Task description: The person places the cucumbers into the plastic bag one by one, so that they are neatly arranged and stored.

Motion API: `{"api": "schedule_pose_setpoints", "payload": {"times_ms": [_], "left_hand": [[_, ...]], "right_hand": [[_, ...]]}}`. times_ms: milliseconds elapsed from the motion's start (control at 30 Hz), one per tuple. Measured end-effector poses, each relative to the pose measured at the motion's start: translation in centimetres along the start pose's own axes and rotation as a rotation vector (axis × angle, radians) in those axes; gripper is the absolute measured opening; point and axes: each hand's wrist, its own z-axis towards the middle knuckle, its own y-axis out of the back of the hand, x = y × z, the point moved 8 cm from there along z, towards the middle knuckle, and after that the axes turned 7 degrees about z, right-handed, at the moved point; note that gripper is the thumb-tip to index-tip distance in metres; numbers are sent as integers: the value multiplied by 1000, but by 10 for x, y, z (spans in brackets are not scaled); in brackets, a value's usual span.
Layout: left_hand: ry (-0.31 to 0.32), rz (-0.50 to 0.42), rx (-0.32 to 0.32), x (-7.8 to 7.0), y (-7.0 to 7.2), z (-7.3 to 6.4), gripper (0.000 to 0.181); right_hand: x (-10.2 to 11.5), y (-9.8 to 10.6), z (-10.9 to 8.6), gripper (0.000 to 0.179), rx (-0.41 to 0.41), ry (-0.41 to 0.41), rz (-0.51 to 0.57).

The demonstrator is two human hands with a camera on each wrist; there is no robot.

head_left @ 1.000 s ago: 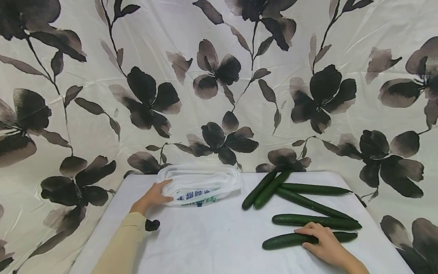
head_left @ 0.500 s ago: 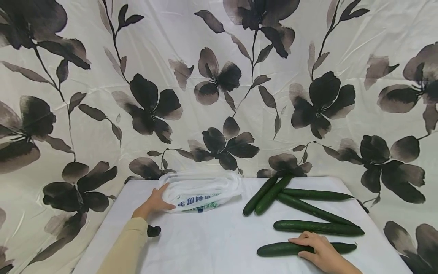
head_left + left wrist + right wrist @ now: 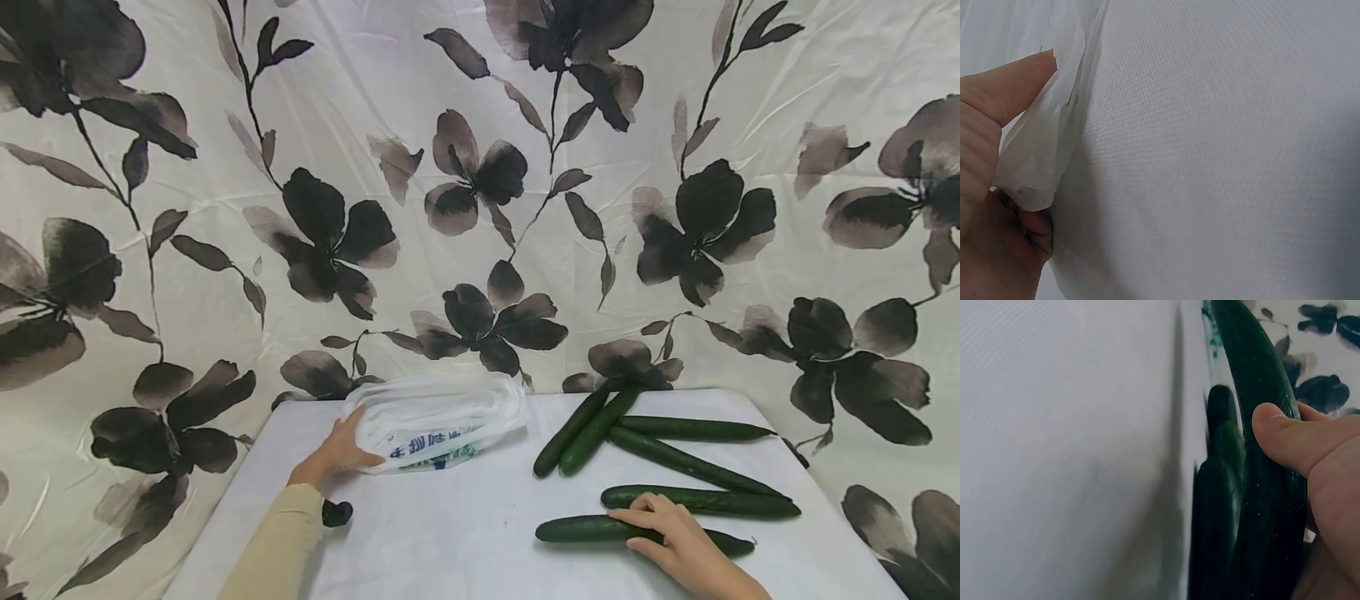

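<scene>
Head view: the person's left hand (image 3: 337, 448) grasps the left end of a white plastic carrier bag (image 3: 442, 421) with blue and green print, which lies flattened near the back of a white-covered table (image 3: 442, 533). Left wrist view shows the bag's edge caught between the thumb above and curled fingers below. A beige sleeve (image 3: 273, 537) covers that forearm, and a small black object (image 3: 337, 513) sits at its cuff.

At the front right, the right hand (image 3: 678, 542) grips a dark green cucumber (image 3: 573, 529) around its middle, thumb on the near side; whether it touches the cloth, I cannot tell. Just behind lies another cucumber (image 3: 712, 502), roughly parallel. Farther back, a slanting cucumber (image 3: 701, 461) and a crosswise cucumber (image 3: 697, 428) spread rightward from two side-by-side cucumbers (image 3: 600, 432). Behind everything hangs floral fabric (image 3: 480, 317).
</scene>
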Motion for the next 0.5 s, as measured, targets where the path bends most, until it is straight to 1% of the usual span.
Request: {"api": "schedule_pose_setpoints", "payload": {"times_ms": [100, 233, 400, 500], "left_hand": [[8, -5, -6, -1, 2, -2, 124], [16, -9, -20, -1, 4, -1, 125], [23, -31, -28, 5, -2, 2, 125], [22, -32, -19, 7, -3, 4, 126]], "right_hand": [[12, -2, 14, 43, -19, 28, -16], [25, -8, 33, 47, -17, 71, -17], [37, -18, 55, 52, -2, 109, -28], [47, -22, 69, 53, -5, 141, -40]]}}
